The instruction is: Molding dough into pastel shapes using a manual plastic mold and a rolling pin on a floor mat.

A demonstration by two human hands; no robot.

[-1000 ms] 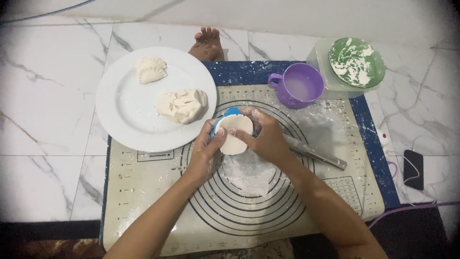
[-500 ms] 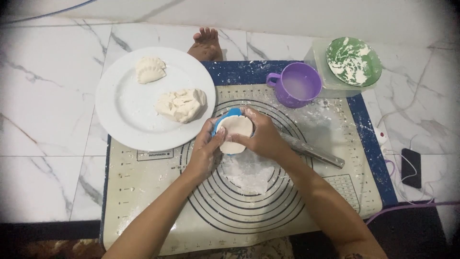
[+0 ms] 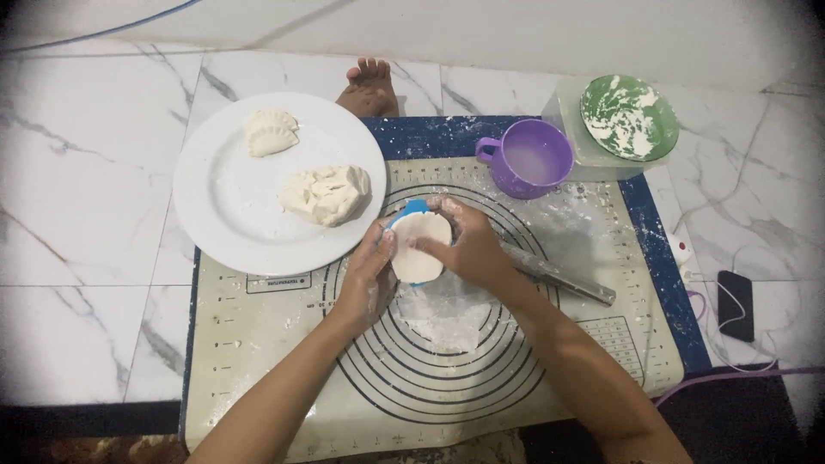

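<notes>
My left hand (image 3: 368, 273) and my right hand (image 3: 468, 247) together hold a blue dumpling press (image 3: 412, 209) with a round sheet of white dough (image 3: 418, 247) laid over it. They hover above the floured middle of a silicone baking mat (image 3: 258, 361) printed with concentric circles. Fingers of both hands curl around the mould's edge and press on the dough. A lump of dough (image 3: 326, 194) and one folded dumpling (image 3: 271, 132) lie on a white plate (image 3: 223, 215) to the upper left.
A purple cup (image 3: 528, 158) with cloudy water stands at the mat's top edge. A green bowl (image 3: 630, 116) smeared white rests on a pale box. A rolling pin (image 3: 567, 278) lies behind my right forearm. A bare foot (image 3: 369, 86) shows at top; a phone (image 3: 736, 304) lies at right.
The hands have kept hold of the press and dough, shifting only slightly on the mat while the fingers work at the dough's edge.
</notes>
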